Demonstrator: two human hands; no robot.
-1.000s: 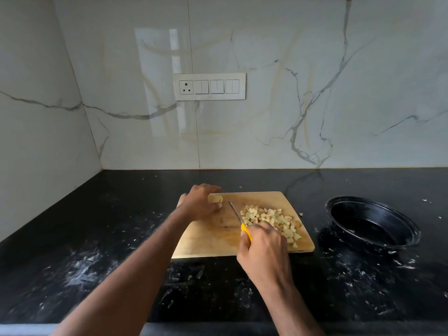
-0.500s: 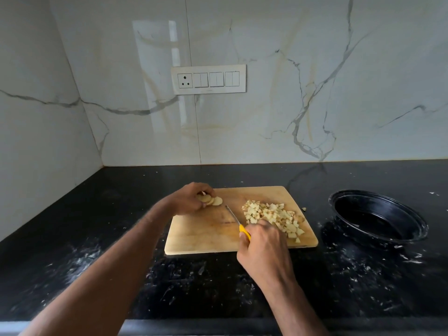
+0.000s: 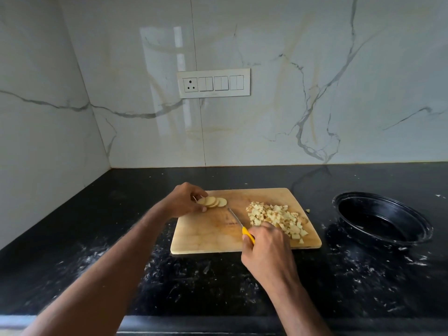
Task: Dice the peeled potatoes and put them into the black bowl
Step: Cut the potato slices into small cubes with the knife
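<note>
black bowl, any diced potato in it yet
No, the black bowl holds no potato; the diced potato lies heaped on the cutting board.

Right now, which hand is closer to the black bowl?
Right. The right hand, gripping the knife, is beside the black bowl; the left hand holds potato slices farther away.

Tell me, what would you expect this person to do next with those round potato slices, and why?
Probably bring the knife over and cut the potato slices into strips. The left hand holds them fanned at the cutting board's far left corner, still whole, while the right hand grips the yellow handle, blade pointing toward them. A pile of diced potato lies on the board's right side; the black bowl looks empty.
</note>
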